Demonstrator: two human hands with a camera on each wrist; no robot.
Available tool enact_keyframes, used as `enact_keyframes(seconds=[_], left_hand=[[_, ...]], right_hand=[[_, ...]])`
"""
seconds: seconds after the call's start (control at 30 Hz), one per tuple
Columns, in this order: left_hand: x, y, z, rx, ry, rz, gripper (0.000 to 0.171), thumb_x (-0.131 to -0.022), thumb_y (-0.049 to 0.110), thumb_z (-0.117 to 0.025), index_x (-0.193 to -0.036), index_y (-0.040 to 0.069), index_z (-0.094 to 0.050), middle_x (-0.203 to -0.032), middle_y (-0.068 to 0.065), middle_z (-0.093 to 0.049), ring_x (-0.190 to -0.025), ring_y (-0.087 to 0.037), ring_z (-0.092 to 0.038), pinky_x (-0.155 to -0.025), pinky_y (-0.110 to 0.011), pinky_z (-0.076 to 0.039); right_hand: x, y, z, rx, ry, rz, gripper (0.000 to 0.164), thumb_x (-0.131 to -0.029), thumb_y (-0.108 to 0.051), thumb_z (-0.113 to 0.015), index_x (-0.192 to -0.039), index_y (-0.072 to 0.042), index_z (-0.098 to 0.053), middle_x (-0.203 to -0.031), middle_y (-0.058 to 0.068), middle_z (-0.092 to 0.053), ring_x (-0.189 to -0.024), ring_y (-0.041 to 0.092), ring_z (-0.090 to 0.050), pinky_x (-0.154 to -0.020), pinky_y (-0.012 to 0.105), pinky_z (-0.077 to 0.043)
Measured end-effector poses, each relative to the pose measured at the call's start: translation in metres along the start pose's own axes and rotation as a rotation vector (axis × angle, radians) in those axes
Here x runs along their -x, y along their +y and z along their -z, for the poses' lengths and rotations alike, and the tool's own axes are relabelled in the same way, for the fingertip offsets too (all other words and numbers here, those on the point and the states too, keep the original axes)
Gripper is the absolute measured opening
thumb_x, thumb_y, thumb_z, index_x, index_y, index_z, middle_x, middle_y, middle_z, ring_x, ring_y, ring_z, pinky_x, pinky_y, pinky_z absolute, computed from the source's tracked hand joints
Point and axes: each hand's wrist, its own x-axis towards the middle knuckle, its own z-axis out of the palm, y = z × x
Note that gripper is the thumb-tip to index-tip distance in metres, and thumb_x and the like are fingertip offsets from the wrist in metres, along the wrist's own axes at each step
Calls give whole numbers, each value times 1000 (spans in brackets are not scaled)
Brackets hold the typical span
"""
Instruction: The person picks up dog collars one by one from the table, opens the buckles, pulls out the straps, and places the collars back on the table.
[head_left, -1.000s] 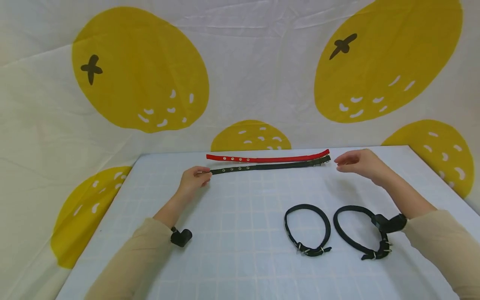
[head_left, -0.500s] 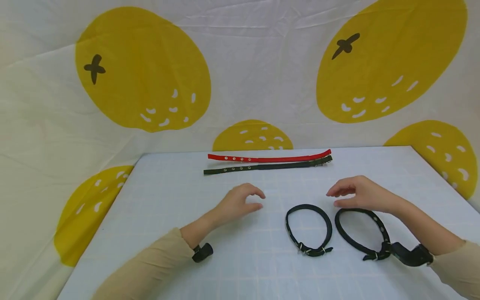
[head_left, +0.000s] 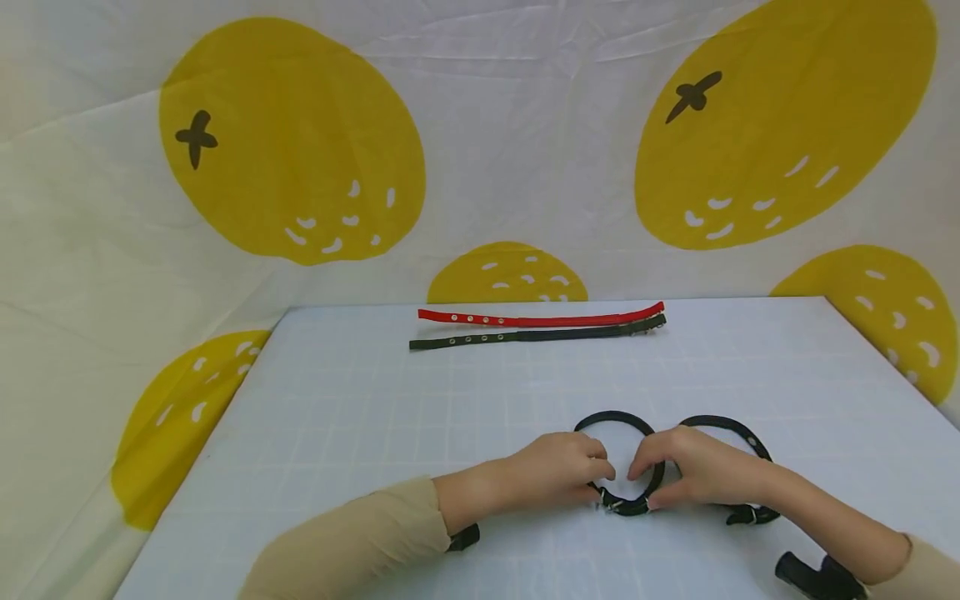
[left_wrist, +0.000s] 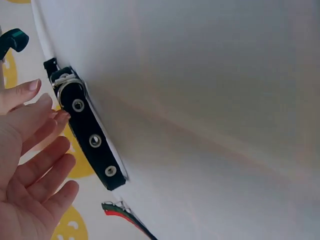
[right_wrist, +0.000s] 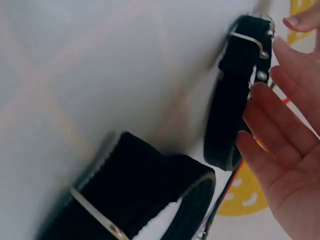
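Note:
Two black collars, each buckled into a ring, lie near the front right of the table. Around the left collar (head_left: pixel 617 417) are both hands. My left hand (head_left: pixel 558 467) is at its left side, and the fingertips come right beside the eyelet strap (left_wrist: pixel 87 125) in the left wrist view. On the opposite side is my right hand (head_left: pixel 701 467), fingers loosely bent beside the collar's band (right_wrist: pixel 225 115). Neither hand plainly grips it; contact is hard to tell. The right collar (head_left: pixel 738 429) lies partly hidden under my right hand and forearm.
At the table's back edge a red collar (head_left: pixel 540 321) and a dark green collar (head_left: pixel 540 335) lie stretched out side by side. A white cloth with yellow fruit prints hangs behind the table (head_left: pixel 360 400).
My left hand has let go of the green collar's end and come forward and right to the left black collar. My right hand has come forward and left to the same collar.

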Motion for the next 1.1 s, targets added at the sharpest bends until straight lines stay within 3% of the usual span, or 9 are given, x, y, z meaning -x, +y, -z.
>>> enact_keyframes(seconds=[0.13, 0.33, 0.7, 0.9, 1.1], left_hand=[[-5, 4, -2, 9, -61, -8, 25, -86, 30, -68, -108, 19, -67, -101, 8, -63, -91, -2, -56, -77, -9, -43], [-9, 10, -8, 33, -75, -21, 26, -85, 28, -69, -109, 19, -67, -98, 10, -62, -87, 0, -55, -72, -8, -43], [-13, 14, -10, 11, -108, 12, 20, -85, 30, -68, -103, 20, -66, -84, 11, -60, -71, 1, -54, -60, -9, -40], [-10, 12, -5, 24, -80, 44, 15, -85, 23, -67, -100, 20, -67, -85, 11, -60, -71, 2, -54, -61, -9, -42], [-3, 5, 2, 143, -9, 86, 10, -84, 17, -67, -94, 18, -68, -84, 11, -60, -70, 5, -50, -62, -6, -38]], right_hand=[[-1, 3, -8, -16, -15, 46, 23, -77, -23, -76, -98, -18, -69, -96, -14, -64, -87, 3, -59, -71, 26, -52], [-4, 3, -16, 14, -7, 126, 21, -75, -16, -78, -94, -18, -69, -93, -14, -63, -84, 0, -57, -69, 23, -51], [-6, 0, -22, 46, -8, 90, 17, -75, -15, -77, -85, -22, -67, -86, -19, -57, -78, -3, -51, -64, 22, -48], [-8, -5, -20, 87, 37, 114, 19, -74, -9, -76, -87, -20, -68, -86, -19, -58, -79, -3, -53, -66, 21, -49], [-12, -17, -8, 91, 71, 133, 20, -76, -7, -73, -91, -19, -68, -90, -18, -60, -82, -1, -55, -68, 22, -51]])
